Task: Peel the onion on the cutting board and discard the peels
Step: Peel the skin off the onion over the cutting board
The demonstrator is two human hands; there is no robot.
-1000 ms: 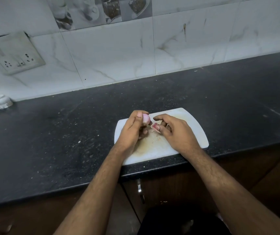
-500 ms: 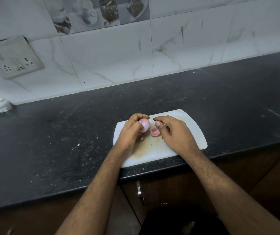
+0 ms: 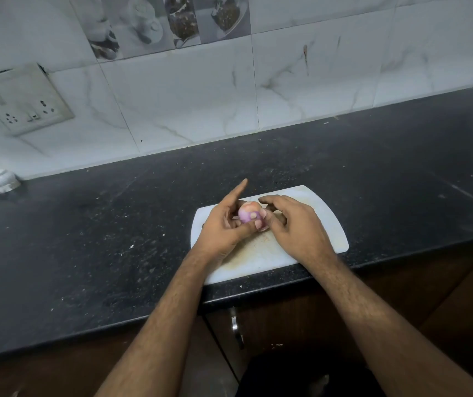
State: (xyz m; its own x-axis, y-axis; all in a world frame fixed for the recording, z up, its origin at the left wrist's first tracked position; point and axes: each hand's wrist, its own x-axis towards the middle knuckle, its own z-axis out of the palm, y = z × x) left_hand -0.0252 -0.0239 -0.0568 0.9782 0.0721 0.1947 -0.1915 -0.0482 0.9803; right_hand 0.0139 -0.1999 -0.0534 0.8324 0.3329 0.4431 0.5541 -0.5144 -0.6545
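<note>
Over the stained white plastic cutting board (image 3: 309, 224), the left hand (image 3: 223, 227) grips the small pinkish-purple round onion (image 3: 247, 214), forefinger pointing out; the right hand (image 3: 295, 224) touches it with curled fingers. The board lies at the near edge of a speckled black stone counter (image 3: 115, 224). On the marbled white tile wall (image 3: 186, 96) at far left sits a grey socket plate (image 3: 26, 100).

This is a home kitchen: a dark speckled stone counter (image 3: 115, 224) runs along a marble-look tiled wall (image 3: 186, 96) with food-picture tiles (image 3: 172, 21), a switch-and-socket plate (image 3: 26, 101), a white cutting board (image 3: 327, 222), and brown cabinet doors (image 3: 286, 325) below.
</note>
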